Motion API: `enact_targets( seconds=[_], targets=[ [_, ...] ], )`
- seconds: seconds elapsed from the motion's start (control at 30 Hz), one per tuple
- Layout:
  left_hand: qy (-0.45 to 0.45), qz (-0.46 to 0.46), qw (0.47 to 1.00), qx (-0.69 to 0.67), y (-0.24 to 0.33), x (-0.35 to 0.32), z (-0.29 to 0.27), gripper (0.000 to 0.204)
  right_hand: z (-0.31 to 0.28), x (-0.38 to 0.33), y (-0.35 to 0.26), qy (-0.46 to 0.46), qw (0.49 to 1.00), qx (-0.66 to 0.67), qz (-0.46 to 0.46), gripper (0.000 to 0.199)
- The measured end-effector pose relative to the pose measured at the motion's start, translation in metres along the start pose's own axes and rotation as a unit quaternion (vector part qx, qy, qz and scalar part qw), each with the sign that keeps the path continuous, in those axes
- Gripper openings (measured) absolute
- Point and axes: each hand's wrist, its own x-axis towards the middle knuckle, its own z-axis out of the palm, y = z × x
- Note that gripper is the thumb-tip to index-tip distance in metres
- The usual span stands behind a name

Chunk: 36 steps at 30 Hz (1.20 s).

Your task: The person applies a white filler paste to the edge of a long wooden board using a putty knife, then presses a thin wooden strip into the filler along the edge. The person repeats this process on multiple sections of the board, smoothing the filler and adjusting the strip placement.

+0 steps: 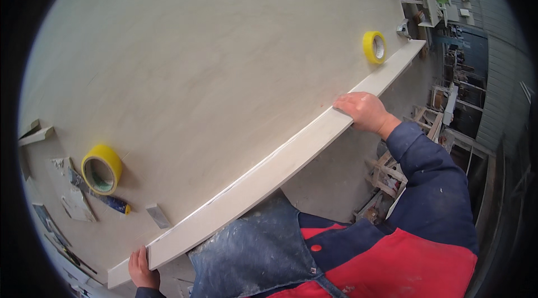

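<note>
A long pale wooden strip lies along the near edge of a large light wooden panel. My right hand presses down on the strip's upper right part, fingers over its top face. My left hand grips the strip near its lower left end, thumb on the front face. The strip runs from bottom left up to the panel's far right corner.
A yellow tape roll lies at the left beside a blue-handled knife, a scraper blade and scraps. A second yellow tape roll and a small metal piece sit at the upper right. Wooden frames stand on the floor.
</note>
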Motion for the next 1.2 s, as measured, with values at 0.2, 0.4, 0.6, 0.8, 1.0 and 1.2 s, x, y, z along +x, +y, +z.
enact_targets(
  seconds=[0.2, 0.4, 0.6, 0.8, 1.0, 1.2],
  targets=[
    [0.008, -0.008, 1.0, -0.007, 0.003, 0.002, -0.003, 0.042, 0.0, -0.003, -0.006, 0.009, 1.0, -0.008, 0.0, 0.039],
    [-0.006, -0.035, 0.999, 0.012, -0.002, -0.002, 0.007, 0.058, -0.002, -0.001, 0.0, -0.04, 0.998, -0.018, 0.046, 0.052],
    [0.044, -0.028, 0.998, 0.044, 0.009, 0.007, 0.002, 0.062, -0.024, -0.03, 0.054, 0.024, 0.997, -0.02, 0.069, 0.055],
    [0.054, -0.001, 0.999, -0.006, 0.076, 0.041, -0.002, 0.06, -0.012, -0.046, 0.107, 0.03, 0.998, -0.038, 0.049, 0.048],
    [0.019, -0.037, 0.999, 0.0, 0.072, 0.043, 0.007, 0.053, -0.014, -0.042, 0.117, 0.004, 0.999, -0.028, 0.017, 0.048],
    [0.007, -0.024, 1.0, 0.008, 0.057, 0.035, 0.011, 0.051, -0.016, -0.042, 0.116, -0.043, 0.997, -0.009, 0.057, 0.05]
  ],
)
